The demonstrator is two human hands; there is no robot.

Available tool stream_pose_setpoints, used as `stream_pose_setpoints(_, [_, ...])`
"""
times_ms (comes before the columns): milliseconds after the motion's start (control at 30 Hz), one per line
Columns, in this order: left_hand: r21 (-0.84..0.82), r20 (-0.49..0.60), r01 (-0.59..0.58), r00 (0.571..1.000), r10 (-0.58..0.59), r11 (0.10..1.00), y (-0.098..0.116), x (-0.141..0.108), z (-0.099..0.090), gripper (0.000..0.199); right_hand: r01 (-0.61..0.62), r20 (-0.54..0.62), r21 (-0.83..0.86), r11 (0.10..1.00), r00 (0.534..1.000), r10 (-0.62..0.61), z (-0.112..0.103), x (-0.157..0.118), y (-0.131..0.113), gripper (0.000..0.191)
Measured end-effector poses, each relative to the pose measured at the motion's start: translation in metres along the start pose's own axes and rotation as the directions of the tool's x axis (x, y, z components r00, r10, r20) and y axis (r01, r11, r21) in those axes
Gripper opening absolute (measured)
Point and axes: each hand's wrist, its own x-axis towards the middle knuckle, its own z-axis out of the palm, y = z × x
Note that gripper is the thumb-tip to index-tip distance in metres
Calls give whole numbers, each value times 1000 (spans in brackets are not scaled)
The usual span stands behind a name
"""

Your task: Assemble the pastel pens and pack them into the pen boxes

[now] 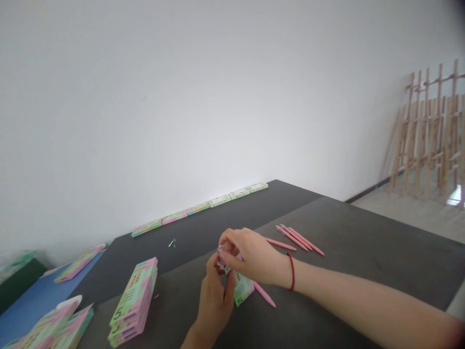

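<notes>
A small green-and-pink cardboard box [242, 290] marked with a 5 is in front of me, partly covered by my fingers. My left hand [217, 295] is closed round its upper end from the left. From the right, my right hand [244, 249], with a red cord at the wrist, pinches at that same end, where a bit of pale pink shows between the fingers. What exactly the fingertips grip is hidden. One pink pen [264, 294] lies beside the box, and another pen [281, 244] pokes out behind my right hand.
Several pink pens [300, 237] lie together on the dark table [348, 281]. A stack of similar boxes [135, 295] stands at left, with more boxes [60, 327] at the lower left. A row of boxes [199, 208] runs along the wall. Small scraps [171, 243] lie near it.
</notes>
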Motion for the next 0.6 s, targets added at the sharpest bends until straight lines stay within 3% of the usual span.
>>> stream_pose_setpoints(167, [18, 11, 18, 1000, -19, 1000, 2, -1, -2, 38, 45, 7, -130, 990, 999, -44, -1, 2, 4, 12])
stream_pose_setpoints(433, [-4, -4, 25, 1000, -25, 1000, -6, -3, 0, 42, 93, 68, -85, 992, 994, -88, 6, 0, 11, 15])
stream_pose_setpoints(500, [-20, 4, 30, 1000, -30, 999, -7, -3, 0, 41, 136, 38, -73, 988, 990, -134, 5, -2, 14, 13])
stream_pose_setpoints(600, [-63, -6, 82, 997, -83, 995, -7, -1, -2, 41, 128, -99, -63, 990, 986, -134, -4, -13, 19, 9])
